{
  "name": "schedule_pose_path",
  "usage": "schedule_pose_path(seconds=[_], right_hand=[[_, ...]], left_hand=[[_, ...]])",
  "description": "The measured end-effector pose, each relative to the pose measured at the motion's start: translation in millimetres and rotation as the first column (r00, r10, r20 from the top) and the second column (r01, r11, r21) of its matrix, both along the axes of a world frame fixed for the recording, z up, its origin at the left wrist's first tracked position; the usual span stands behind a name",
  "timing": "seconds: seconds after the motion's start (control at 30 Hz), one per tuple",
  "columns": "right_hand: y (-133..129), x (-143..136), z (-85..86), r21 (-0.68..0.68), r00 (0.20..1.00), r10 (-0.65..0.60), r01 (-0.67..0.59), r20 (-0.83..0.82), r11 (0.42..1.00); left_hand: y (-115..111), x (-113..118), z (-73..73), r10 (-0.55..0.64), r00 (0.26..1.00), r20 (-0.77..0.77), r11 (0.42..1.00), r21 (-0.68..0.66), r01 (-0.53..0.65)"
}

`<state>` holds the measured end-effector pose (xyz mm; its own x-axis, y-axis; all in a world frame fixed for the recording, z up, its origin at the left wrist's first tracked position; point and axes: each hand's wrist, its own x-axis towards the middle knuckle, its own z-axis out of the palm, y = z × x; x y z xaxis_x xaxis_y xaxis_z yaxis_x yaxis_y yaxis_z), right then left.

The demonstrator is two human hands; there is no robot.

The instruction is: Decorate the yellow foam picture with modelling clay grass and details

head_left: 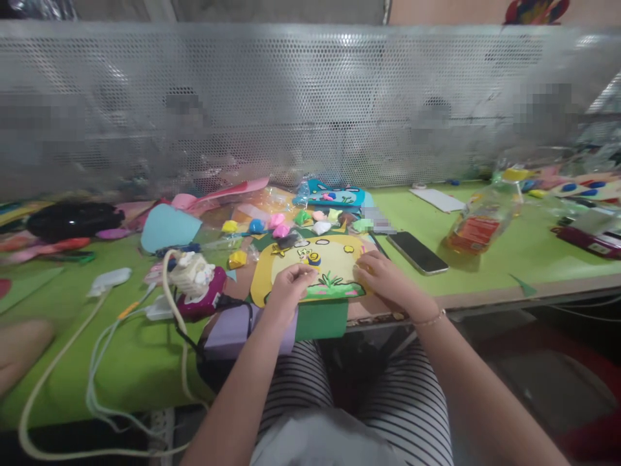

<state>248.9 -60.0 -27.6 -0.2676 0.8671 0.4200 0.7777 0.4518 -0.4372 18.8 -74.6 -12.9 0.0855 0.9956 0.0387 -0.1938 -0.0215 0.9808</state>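
Observation:
A yellow craft picture (pixel 334 257) lies on the table edge in front of me, with a small cartoon animal (pixel 309 257) and raised green grass (pixel 332 282) on it. My left hand (pixel 292 285) is over its lower left part, thumb and fingertips pinched together near the animal. Whatever is in that pinch, if anything, is too small to make out. At the picture's right edge, my right hand (pixel 377 275) rests with bent fingers gripping the border. Beyond the picture lie several small lumps of coloured clay, among them a pink lump (pixel 280 230) and a blue lump (pixel 257 226).
Right of the picture lie a phone (pixel 418 252) and a bottle of orange liquid (pixel 478 223). To the left, a purple power strip (pixel 201 298) trails cables. A blue craft picture (pixel 332 194) sits behind, before a perforated metal screen (pixel 291 110). Another person's arm (pixel 22 349) shows at left.

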Motion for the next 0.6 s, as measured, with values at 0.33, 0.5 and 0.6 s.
schedule_pose_path(seconds=[0.33,0.5,0.6], right_hand=[[-32,-48,17.8,0.223,0.959,0.152,-0.098,-0.238,0.97],[-44,-74,9.4,0.275,0.906,0.196,-0.093,-0.375,0.957],[-43,-76,4.5,0.282,0.912,0.172,-0.065,-0.372,0.957]], left_hand=[[-10,10,3.8,-0.054,0.981,0.185,0.996,-0.065,0.067],[-20,18,1.9,-0.134,0.918,0.373,0.968,-0.151,0.202],[-23,19,-2.3,-0.131,0.872,0.472,0.944,-0.208,0.255]])
